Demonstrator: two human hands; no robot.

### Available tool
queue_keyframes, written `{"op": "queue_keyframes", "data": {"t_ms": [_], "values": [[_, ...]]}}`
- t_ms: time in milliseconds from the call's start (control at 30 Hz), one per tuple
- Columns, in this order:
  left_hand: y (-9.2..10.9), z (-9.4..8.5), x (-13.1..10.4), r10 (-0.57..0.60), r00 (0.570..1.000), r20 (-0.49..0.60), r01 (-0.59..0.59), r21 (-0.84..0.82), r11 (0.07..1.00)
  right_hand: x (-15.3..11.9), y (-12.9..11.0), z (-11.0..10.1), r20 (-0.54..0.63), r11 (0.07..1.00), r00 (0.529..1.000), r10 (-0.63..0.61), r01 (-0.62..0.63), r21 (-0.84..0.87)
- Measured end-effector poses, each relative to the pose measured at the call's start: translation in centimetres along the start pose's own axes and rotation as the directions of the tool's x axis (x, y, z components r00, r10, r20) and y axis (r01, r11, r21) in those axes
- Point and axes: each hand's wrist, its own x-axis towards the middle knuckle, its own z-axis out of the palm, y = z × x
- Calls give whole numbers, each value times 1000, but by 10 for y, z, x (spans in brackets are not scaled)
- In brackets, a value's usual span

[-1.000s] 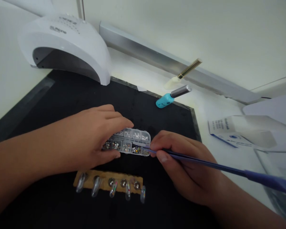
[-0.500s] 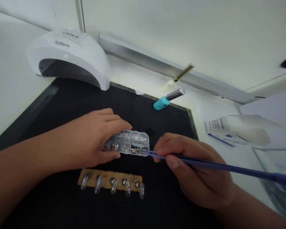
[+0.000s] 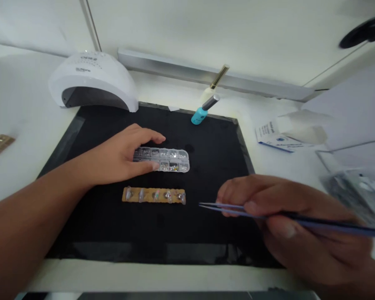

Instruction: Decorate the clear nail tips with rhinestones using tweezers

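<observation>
My right hand pinches blue tweezers, their tips pointing left over the black mat. Whether the tips hold anything is too small to tell. A clear compartment case of small gems lies on the mat. My left hand rests at its left end, thumb on the near edge, index finger raised off the far side, fingers spread apart. Nearer to me sits a tan strip bearing several clear nail tips, some with coloured bits. The tweezer tips are right of this strip, not touching it.
A white nail lamp stands at the back left. Behind the case are a turquoise bottle and a gold-capped bottle. An open white box is at the right, and another strip at the far left.
The tweezers in my right hand have moved away from the case, nearer to me and right. My left index finger has lifted off the case. The camera view has shifted.
</observation>
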Motion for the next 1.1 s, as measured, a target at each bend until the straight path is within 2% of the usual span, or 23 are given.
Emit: {"op": "queue_keyframes", "data": {"t_ms": [100, 167, 233, 333, 433, 533, 667, 767, 800, 833, 867, 1100], "values": [[6, -7, -4, 153, 986, -71, -153, 10, 988, -12, 8, 9, -9, 993, 999, -47, 47, 104], [15, -11, -6, 269, 961, -67, -269, 18, 963, -16, 12, 13, -19, 993, 998, -57, 59, 100], [26, -12, -7, 320, 947, -43, -319, 18, 948, -17, 13, 14, 21, 997, 998, -54, 53, 49], [41, -10, -9, 321, 947, -13, -320, 23, 947, -19, 13, 10, 88, 996, 993, -74, 78, -47], [51, -6, -12, 364, 930, 48, -365, 23, 931, -20, 12, 6, 130, 990, 989, -66, 81, -113], [55, -3, -14, 377, 918, 127, -382, 20, 924, -20, 14, 4, 162, 984, 984, -68, 93, -151], [58, 1, -15, 380, 912, 152, -389, 31, 921, -18, 18, 6, 220, 971, 969, -113, 154, -181], [62, 3, -16, 387, 903, 189, -401, 41, 915, -16, 21, 9, 191, 963, 964, -184, 216, -162], [63, 3, -16, 389, 898, 204, -407, 51, 912, -16, 22, 10, 136, 955, 960, -246, 264, -138], [64, 4, -16, 389, 895, 218, -411, 64, 910, -16, 23, 11, 122, 953, 962, -246, 263, -149], [65, 4, -16, 385, 894, 230, -411, 76, 909, -16, 23, 11, 171, 966, 973, -157, 187, -180], [66, 9, -15, 376, 888, 265, -414, 103, 904, -15, 21, 8, 196, 972, 969, -151, 181, -147]]}}
